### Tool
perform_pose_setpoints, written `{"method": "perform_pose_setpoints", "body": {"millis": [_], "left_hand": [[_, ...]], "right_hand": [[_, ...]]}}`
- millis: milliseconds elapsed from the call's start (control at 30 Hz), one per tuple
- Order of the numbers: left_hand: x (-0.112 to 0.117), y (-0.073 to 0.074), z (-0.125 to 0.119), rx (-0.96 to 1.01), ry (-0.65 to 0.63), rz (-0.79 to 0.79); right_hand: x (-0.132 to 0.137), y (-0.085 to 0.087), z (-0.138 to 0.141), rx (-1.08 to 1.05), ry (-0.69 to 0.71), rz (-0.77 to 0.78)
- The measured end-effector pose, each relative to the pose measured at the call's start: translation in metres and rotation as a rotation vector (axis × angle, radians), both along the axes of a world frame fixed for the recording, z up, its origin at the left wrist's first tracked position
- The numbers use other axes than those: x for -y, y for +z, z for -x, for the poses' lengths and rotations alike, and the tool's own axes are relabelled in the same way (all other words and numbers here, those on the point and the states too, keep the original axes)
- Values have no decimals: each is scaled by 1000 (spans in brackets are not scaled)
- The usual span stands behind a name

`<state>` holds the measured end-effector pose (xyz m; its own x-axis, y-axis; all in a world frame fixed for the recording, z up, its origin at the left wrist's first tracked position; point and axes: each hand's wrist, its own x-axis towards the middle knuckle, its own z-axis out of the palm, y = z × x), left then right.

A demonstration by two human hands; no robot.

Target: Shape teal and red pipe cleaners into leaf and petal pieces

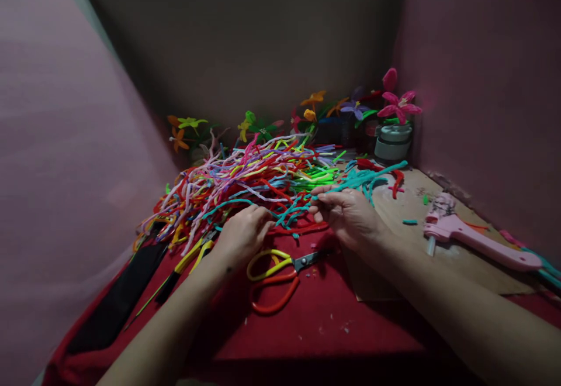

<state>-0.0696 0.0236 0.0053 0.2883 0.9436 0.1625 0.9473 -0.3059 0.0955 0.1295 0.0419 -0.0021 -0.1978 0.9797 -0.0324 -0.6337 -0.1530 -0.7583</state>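
My right hand (346, 213) is closed in a pinch on a teal pipe cleaner (372, 174), which runs off toward the upper right. My left hand (248, 231) has its fingers curled together beside a few more teal pipe cleaners (287, 216); whatever it may hold is hidden. Behind both hands spreads a large heap of many-coloured pipe cleaners (245, 169). Scissors (298, 264) with one yellow and one red handle loop lie on the red cloth (350, 333) between my forearms.
A pink glue gun (477, 237) rests on the tan board (385, 269) at right. Yellow-handled pliers (193, 254) and a black pouch (118, 298) lie at left. Pipe-cleaner flowers (398, 105) stand along the back, one above a grey-green container (393, 143). Pink sheets (482, 82) flank the table.
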Motion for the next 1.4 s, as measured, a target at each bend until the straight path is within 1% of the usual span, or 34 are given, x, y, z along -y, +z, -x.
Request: {"method": "perform_pose_setpoints", "body": {"millis": [100,167,233,300,367,400,433,500,567,633,700,767,933,1000,1100,1167,1233,1267,1333,1400], "left_hand": [[-18,-15,0,25,3,13],[-21,-20,-1,79,-5,2],[-18,-18,-3,188,1,-36],[-13,-10,-4,336,8,-77],[-8,0,-6,515,-2,-87],[-7,4,-8,626,-12,-57],[-6,8,-9,750,-20,7],[-4,12,-14,1013,-25,207],[-4,13,-19,1240,-18,395],[-3,12,-25,1384,-12,484],[-2,10,-31,1449,-14,497],[0,8,-35,1466,-23,485],[5,5,-39,1395,-75,491],[6,5,-40,1404,-67,468],[9,6,-42,1457,-13,458],[11,5,-43,1519,-25,483],[14,3,-44,1612,-63,534],[16,2,-44,1665,-76,564],[17,-1,-44,1755,-78,621],[17,-1,-42,1777,-65,674]], "right_hand": [[-1,-2,1,23,35,3],[-3,-6,1,48,36,0],[-4,-10,2,84,34,-11],[-4,-14,4,124,58,-32],[-2,-17,6,159,112,-54],[0,-18,7,171,148,-62],[2,-19,8,181,188,-68],[6,-19,10,203,254,-72],[10,-18,12,246,294,-78],[13,-18,13,302,311,-93],[16,-17,14,351,325,-123],[17,-17,15,393,345,-159],[20,-16,16,452,403,-189],[21,-16,16,439,419,-194],[22,-16,16,401,466,-188],[21,-16,16,385,531,-153],[22,-15,16,415,574,-142],[22,-15,16,456,574,-158],[24,-14,17,580,528,-223],[27,-13,18,713,459,-302]]}}
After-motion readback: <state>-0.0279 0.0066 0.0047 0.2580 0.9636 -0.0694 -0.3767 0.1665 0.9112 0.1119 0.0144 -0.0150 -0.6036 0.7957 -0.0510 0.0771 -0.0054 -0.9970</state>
